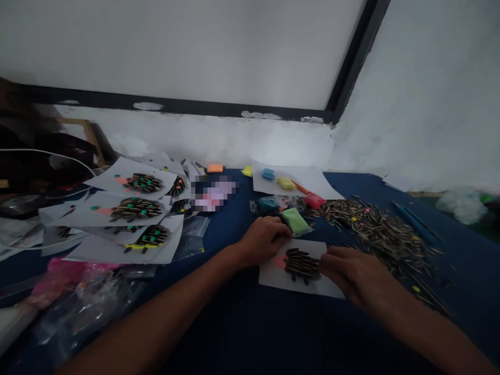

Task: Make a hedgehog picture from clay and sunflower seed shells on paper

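A small white sheet of paper [273,282] lies on the dark blue tabletop before me. On it is a hedgehog figure [301,264] with a pinkish clay face, dark feet and a back covered in striped sunflower seeds. My left hand [267,239], fingers curled, holds the sheet at its upper left edge, beside a packet of light green clay [296,222]. At the right end of the hedgehog, my right hand [347,268] is closed in a pinch. What sits between those fingertips is hidden.
Loose sunflower seeds [386,232] spread in a pile to the right, near blue tweezers-like tools [417,223]. Clay packets [286,183] lie on another sheet at the back. Finished-looking hedgehog sheets [105,247] overlap at the left, above crumpled clear plastic bags [94,297]. A wall [219,138] stands behind.
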Motion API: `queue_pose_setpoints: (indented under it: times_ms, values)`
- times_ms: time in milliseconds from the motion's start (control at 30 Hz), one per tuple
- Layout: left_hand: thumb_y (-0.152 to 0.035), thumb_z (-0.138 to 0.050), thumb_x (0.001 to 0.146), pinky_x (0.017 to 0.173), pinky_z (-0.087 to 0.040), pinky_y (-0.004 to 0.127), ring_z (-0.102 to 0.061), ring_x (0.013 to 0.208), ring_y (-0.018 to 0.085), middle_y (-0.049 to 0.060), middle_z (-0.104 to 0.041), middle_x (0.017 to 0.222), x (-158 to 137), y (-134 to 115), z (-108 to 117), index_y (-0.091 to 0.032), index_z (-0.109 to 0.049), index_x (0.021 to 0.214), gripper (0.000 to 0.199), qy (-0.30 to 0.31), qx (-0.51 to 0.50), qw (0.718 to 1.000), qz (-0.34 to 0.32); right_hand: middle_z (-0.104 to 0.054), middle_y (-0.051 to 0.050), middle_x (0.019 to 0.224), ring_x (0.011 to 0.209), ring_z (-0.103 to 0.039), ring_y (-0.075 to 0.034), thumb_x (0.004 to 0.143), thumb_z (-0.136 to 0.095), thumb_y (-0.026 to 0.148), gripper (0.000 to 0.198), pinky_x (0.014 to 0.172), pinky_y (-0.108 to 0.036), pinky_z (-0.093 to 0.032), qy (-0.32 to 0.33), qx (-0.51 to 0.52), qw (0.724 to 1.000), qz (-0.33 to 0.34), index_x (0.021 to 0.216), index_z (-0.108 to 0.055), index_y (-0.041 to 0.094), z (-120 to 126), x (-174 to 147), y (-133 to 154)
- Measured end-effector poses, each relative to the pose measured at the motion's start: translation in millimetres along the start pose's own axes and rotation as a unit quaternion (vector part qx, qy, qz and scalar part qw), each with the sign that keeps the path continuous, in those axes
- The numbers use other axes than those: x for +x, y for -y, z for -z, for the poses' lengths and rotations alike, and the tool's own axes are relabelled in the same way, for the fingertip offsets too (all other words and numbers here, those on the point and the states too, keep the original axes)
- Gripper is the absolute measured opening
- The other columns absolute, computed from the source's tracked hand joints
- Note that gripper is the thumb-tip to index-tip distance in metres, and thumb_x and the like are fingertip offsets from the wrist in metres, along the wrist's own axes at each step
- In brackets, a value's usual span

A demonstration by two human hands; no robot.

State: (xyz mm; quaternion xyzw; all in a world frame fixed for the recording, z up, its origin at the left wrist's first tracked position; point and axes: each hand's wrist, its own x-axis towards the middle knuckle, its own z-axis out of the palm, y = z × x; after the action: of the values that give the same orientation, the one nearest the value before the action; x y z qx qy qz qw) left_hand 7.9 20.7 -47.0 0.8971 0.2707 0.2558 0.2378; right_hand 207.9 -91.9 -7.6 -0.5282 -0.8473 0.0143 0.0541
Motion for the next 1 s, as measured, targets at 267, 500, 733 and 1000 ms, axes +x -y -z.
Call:
queue_pose_setpoints:
  times_ms: [267, 500, 733, 1000]
  values:
    - [-0.013, -0.056, 0.084, 0.075, -0.045, 0.026, -0.06, 0.085, 0.016, 0.005, -0.067, 0.089, -0.1, -0.8, 0.7, -0.015, -0.072, 0.089, 0.017, 0.0, -0.005, 1.0, 0.0, -0.067, -0.003, 0.068, 0.056, -0.061, -0.018, 0.092, -0.044, 0.032, 0.025, 0.051, -0.025, -0.036, -0.071, -0.004, 0.993, -0.095, 0.08, -0.064, 0.023, 17.2, -7.2, -19.3]
    - [-0.012, -0.055, 0.084, 0.076, -0.046, 0.026, -0.06, 0.087, 0.016, 0.005, -0.067, 0.091, -0.5, -1.3, 1.2, -0.016, -0.071, 0.09, 0.017, 0.0, -0.015, 1.0, 0.002, -0.068, -0.004, 0.065, 0.056, -0.061, -0.021, 0.087, -0.045, 0.028, 0.023, 0.05, -0.028, -0.031, 0.006, -0.068, 0.961, -0.269, 0.077, -0.065, 0.023, 32.6, -12.5, -47.8]
    - [-0.012, -0.055, 0.084, 0.075, -0.046, 0.026, -0.06, 0.086, 0.016, 0.006, -0.067, 0.091, -0.3, -0.2, 1.1, -0.015, -0.071, 0.09, 0.018, 0.002, -0.013, 1.0, -0.003, -0.066, -0.001, 0.064, 0.058, -0.061, -0.019, 0.082, -0.054, 0.029, 0.013, 0.054, -0.027, -0.035, 0.076, -0.001, 0.963, -0.258, 0.077, -0.065, 0.025, 28.7, -24.9, -65.2]
    - [-0.013, -0.055, 0.084, 0.077, -0.046, 0.027, -0.06, 0.086, 0.016, 0.005, -0.067, 0.09, -0.5, 0.4, -0.1, -0.016, -0.071, 0.09, 0.017, 0.0, -0.009, 1.0, 0.004, -0.071, -0.004, 0.071, 0.062, -0.064, -0.019, 0.077, -0.053, 0.013, 0.019, 0.055, -0.027, -0.034, 0.128, -0.02, 0.961, -0.243, 0.074, -0.068, 0.023, 26.1, -20.7, -59.9]
